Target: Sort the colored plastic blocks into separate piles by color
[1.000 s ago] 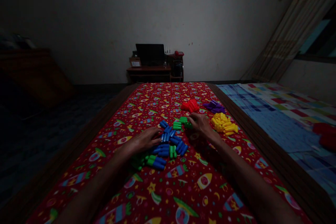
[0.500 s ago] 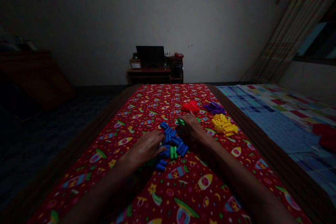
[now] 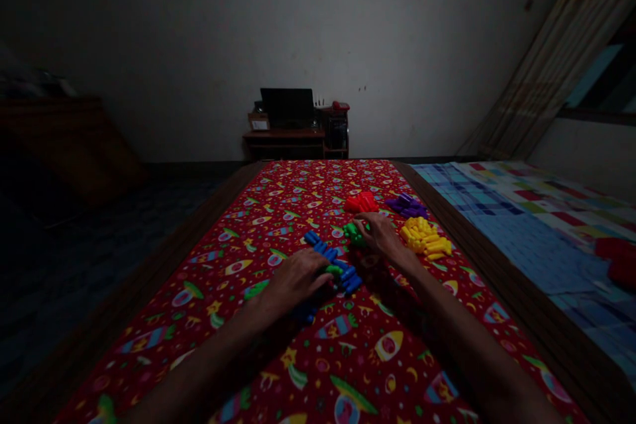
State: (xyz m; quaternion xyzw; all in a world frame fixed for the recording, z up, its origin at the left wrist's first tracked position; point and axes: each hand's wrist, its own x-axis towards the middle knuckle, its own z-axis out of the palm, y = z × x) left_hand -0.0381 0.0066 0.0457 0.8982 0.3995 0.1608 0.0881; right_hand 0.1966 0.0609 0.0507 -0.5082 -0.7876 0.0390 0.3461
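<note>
My left hand (image 3: 301,276) reaches in over a loose group of blue plastic pieces (image 3: 318,242), shaped like short paired tubes. Between its thumb and fingers is a green plastic piece (image 3: 334,270) of similar form. The hand hides part of the blue group, and more green (image 3: 257,289) shows beside its wrist. My right hand (image 3: 381,233) rests at a small pile of green plastic pieces (image 3: 352,234), fingers bent and apart over its right side. I see nothing plainly gripped in it.
Beyond the green pile lie red pieces (image 3: 361,202) and purple pieces (image 3: 406,205). Yellow pieces (image 3: 424,238) are heaped right of my right hand. All lie on a red patterned cloth (image 3: 318,179). A desk with a monitor (image 3: 287,106) stands against the wall.
My right hand has shifted right, and the green piece it carried is now among the green pile. My left hand has moved right and taken the green piece from among the blue ones.
</note>
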